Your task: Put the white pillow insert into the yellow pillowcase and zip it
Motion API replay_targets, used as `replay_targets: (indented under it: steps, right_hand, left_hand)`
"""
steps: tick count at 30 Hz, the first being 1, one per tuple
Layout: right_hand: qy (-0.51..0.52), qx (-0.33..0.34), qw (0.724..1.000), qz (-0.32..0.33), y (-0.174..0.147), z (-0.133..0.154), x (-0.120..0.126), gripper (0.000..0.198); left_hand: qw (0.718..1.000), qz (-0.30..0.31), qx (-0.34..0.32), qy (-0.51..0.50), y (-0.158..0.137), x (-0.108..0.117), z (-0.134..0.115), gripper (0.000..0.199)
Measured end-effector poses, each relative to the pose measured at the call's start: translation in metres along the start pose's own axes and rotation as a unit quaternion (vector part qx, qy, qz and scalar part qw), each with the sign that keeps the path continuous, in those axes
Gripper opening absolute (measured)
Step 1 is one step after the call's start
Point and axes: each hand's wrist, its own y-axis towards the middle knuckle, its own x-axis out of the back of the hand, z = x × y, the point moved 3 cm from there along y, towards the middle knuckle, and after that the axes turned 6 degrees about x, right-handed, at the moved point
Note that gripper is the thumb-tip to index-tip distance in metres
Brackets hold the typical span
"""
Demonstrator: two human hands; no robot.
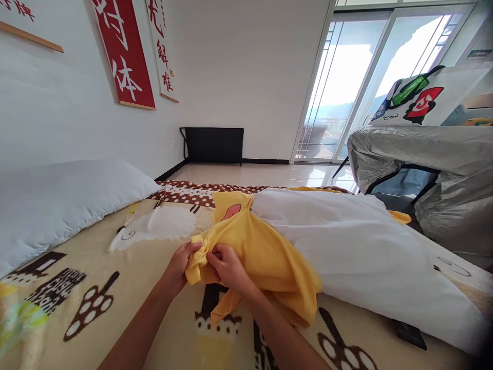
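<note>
Bunched yellow fabric, which looks like a pillowcase [265, 246] with a pink print on it, lies on the bed in front of me. My left hand [182, 264] is closed on its left edge, thumb on top. Close beside it, my right hand [228, 264] pinches the same gathered edge. To the right, the yellow fabric meets a large white pillow [346, 241] lying flat. How far the pillow sits inside the fabric is hidden by the folds.
A patterned beige blanket [154, 288] covers the bed. Another white pillow [69, 200] lies at the left by the wall. A dark flat object [410, 334] pokes out under the white pillow at right. Beyond the bed's right side stands furniture under a silvery cover [454, 154].
</note>
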Motion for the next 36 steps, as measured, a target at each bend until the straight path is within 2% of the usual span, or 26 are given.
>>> replay_targets:
  steps: [8,10,13,15,19,24,28,33,36]
  right_hand:
    - [-0.182,0.022,0.983,-0.014,-0.008,0.014,0.010,0.024]
    - [-0.244,0.031,0.968,-0.045,-0.012,0.023,0.011,0.025]
    - [-0.338,0.054,0.932,-0.117,-0.020,0.040,0.016,0.019]
    - [-0.365,0.075,0.917,-0.140,-0.024,0.050,0.020,0.015]
    - [-0.384,0.084,0.915,-0.090,-0.027,0.053,0.017,0.019]
    - [-0.407,0.100,0.907,-0.043,-0.021,0.035,0.008,0.019]
    - [-0.374,0.113,0.919,-0.043,-0.015,0.024,0.008,0.016]
    - [-0.317,0.094,0.942,-0.062,-0.012,0.020,0.012,0.018]
    - [-0.304,0.084,0.946,-0.079,-0.011,0.022,0.015,0.020]
  left_hand:
    - [0.997,-0.006,0.032,-0.070,0.004,-0.001,0.001,0.034]
    - [0.997,-0.009,0.021,-0.067,0.004,0.000,0.001,0.034]
    - [0.998,-0.008,0.007,-0.054,0.001,0.000,0.002,0.031]
    - [0.999,0.005,0.008,-0.037,-0.002,-0.002,0.004,0.031]
    - [0.999,0.038,-0.002,-0.015,-0.008,-0.009,0.008,0.033]
    - [0.999,0.052,0.003,-0.016,-0.008,-0.013,0.008,0.038]
    - [0.998,0.050,0.028,0.003,-0.006,-0.010,0.006,0.040]
    - [0.998,0.044,0.037,-0.002,-0.002,-0.004,0.006,0.043]
    - [0.999,0.033,0.034,0.008,-0.001,0.000,0.003,0.043]
